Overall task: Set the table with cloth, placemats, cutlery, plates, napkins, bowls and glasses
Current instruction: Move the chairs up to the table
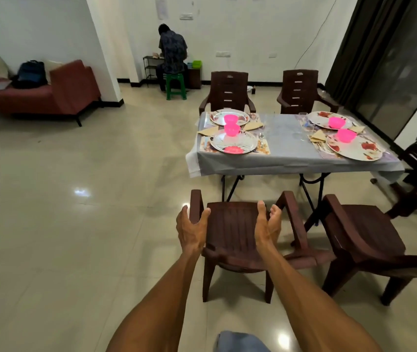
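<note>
The person stands facing the table (pixel 288 158), both bare arms extended over a brown plastic chair (pixel 233 232) that sits between the person and the table's near edge.

Left hand (pixel 191 228): positioned at the chair's left armrest, thumb on the inner side, fingers on the outer side. The fingers are spread and only slightly bent; whether they touch the armrest cannot be told.

Right hand (pixel 267 224): held above the seat, just inside the right armrest, palm turned inward, fingers straight and relaxed, holding nothing.

The set table lies at 12 to 1 o'clock from the hands, well apart from them, beyond the chair. It is covered by a pale grey cloth (pixel 286 146).

Left end of the table: two plates (pixel 233 142) on placemats (pixel 264 148), pink bowls (pixel 231 129), folded tan napkins (pixel 208 130), and cutlery (pixel 261 138) beside the near plate.

Right end of the table: two floral plates with pink bowls and napkins. A clear glass (pixel 302 116) stands near the far plate.

A second brown chair (pixel 370 240) stands at 3 o'clock from the hands. Two more chairs (pixel 229 91) stand at the table's far side.

At 11 o'clock, well apart, a person sits on a green stool (pixel 175 86) facing the wall. A red sofa (pixel 49 95) stands at 10 o'clock.

Papers are fixed to the far wall; their writing is too small to read. No brand or label is legible.
</note>
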